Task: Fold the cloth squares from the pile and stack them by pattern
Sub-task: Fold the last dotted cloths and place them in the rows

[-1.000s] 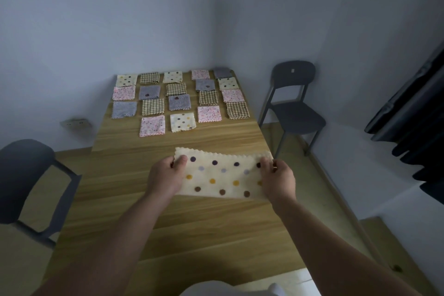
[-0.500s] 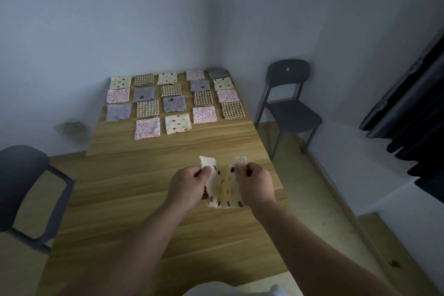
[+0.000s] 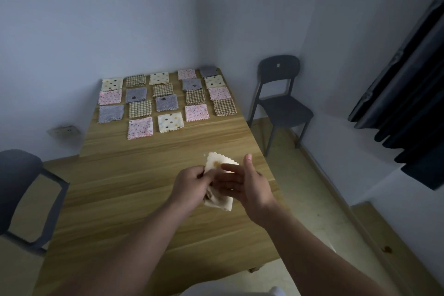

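The polka-dot cloth (image 3: 221, 161) is cream with a scalloped edge, doubled into a small packet and held above the middle of the wooden surface (image 3: 144, 199). One brownish dot shows at its 12 o'clock end. The left hand (image 3: 192, 182) has a curled grip pinching the packet's 9 o'clock edge. The right hand (image 3: 247, 182) lies over it from 3 o'clock with straight fingers and raised thumb, gripping nothing.

Both hands cover most of the cloth, so its folds and other dots cannot be made out.

A second ago the cloth was stretched wide between two pinching hands; since then it has been brought together and the right hand has flattened.

At 12 o'clock, rows of folded squares (image 3: 165, 101) lie at the far end.
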Motion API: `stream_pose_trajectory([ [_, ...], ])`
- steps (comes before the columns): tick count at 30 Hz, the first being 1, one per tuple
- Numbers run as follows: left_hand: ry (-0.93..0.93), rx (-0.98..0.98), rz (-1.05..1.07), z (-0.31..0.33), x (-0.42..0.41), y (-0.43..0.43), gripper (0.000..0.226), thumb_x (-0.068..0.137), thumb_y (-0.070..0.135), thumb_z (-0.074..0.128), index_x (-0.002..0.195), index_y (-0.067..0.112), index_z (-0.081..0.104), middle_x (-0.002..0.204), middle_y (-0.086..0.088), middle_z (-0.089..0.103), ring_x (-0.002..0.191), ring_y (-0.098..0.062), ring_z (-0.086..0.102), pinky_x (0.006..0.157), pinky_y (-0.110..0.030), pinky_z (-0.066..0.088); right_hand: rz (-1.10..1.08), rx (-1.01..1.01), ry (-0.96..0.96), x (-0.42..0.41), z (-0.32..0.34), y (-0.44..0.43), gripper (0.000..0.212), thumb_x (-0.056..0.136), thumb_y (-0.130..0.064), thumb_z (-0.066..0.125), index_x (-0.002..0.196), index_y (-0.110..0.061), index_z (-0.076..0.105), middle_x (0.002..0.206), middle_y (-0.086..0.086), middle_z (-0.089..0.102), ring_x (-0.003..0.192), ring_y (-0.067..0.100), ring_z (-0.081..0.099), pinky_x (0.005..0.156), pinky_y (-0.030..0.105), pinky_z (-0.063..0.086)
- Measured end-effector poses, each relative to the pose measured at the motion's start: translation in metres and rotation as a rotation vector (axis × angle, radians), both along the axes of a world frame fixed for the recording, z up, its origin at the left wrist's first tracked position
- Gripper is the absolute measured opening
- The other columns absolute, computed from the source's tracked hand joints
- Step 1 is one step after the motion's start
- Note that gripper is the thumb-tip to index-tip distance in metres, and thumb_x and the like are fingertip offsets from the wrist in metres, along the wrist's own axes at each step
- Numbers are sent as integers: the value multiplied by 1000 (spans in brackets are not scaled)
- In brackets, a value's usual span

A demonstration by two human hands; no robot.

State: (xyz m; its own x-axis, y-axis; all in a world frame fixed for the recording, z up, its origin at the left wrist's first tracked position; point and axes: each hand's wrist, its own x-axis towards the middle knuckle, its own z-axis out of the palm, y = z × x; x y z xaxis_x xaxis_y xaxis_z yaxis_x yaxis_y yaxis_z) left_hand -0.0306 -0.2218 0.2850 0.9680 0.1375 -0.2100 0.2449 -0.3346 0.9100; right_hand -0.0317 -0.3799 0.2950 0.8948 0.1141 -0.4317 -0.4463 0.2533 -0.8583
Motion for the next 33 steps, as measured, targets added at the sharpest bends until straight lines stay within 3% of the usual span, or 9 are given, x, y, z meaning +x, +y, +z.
stream_pose_trajectory([
  [3, 41, -6, 41, 3, -3, -7, 32, 97, 28, 63, 74, 5, 63, 52, 3, 50, 46, -12, 45, 51, -25, 37, -144, -256, 21, -9, -7, -16, 41, 104, -45, 48, 109, -11, 70, 97, 9, 75, 83, 21, 71, 73, 37, 56],
  [5, 57, -61, 15, 7, -5, -15, 31, 97, 27, 63, 72, 9, 63, 53, 4, 51, 46, -11, 45, 50, -22, 39, -176, -405, 52, -15, -16, -28, 35, 99, -46, 56, 117, -18, 67, 104, 1, 72, 96, 18, 68, 85, 39, 57],
  [7, 88, -157, -24, 13, -8, -25, 25, 96, 27, 67, 78, 11, 72, 65, 1, 65, 58, -16, 60, 58, -28, 49, -130, -306, 145, -22, -23, -39, 42, 96, -53, 57, 120, -20, 67, 108, 1, 73, 101, 22, 70, 95, 45, 56],
  [11, 160, -337, -86, 23, -18, -54, 12, 95, 22, 69, 93, 13, 78, 89, -9, 77, 78, -30, 74, 68, -38, 57, -144, -27, 247, -46, -20, -68, 40, 98, -46, 61, 115, -10, 68, 105, 11, 77, 98, 32, 74, 80, 41, 60],
  [16, 199, -292, -120, 25, -32, -93, 9, 94, 15, 70, 98, 8, 75, 88, -9, 76, 75, -24, 70, 66, -32, 55, -254, -91, 191, -75, -6, -119, 26, 97, -27, 68, 109, -5, 68, 100, 13, 77, 96, 32, 74, 77, 44, 62],
  [19, 195, -285, -157, 22, -37, -119, 19, 91, 13, 74, 110, 14, 71, 98, -7, 78, 88, -25, 75, 81, -41, 61, -274, -180, 147, -85, 6, -150, 23, 96, -27, 69, 103, -5, 69, 99, 14, 76, 93, 31, 73, 81, 49, 60],
  [23, 195, -295, -88, 22, -37, -159, 40, 86, 13, 79, 121, 20, 59, 106, -5, 75, 92, -21, 75, 78, -41, 61, -273, -300, 110, -86, 20, -190, 23, 97, -30, 67, 100, -8, 70, 89, 9, 74, 77, 23, 68, 64, 33, 56],
  [28, 169, -286, -35, 29, -12, -200, 34, 85, 9, 74, 106, 21, 50, 106, -10, 66, 83, -22, 64, 55, -30, 48, -264, -319, 119, -56, 30, -236, 14, 97, -24, 66, 100, -11, 70, 97, 12, 74, 88, 28, 72, 73, 39, 60],
  [33, 127, -265, -93, 29, 36, -232, 21, 81, 15, 70, 73, 29, 57, 89, -9, 62, 82, -25, 58, 69, -39, 43, -292, -313, 110, 8, 19, -275, 19, 92, -21, 70, 107, -19, 59, 103, 10, 71, 86, 25, 68, 67, 37, 57],
])
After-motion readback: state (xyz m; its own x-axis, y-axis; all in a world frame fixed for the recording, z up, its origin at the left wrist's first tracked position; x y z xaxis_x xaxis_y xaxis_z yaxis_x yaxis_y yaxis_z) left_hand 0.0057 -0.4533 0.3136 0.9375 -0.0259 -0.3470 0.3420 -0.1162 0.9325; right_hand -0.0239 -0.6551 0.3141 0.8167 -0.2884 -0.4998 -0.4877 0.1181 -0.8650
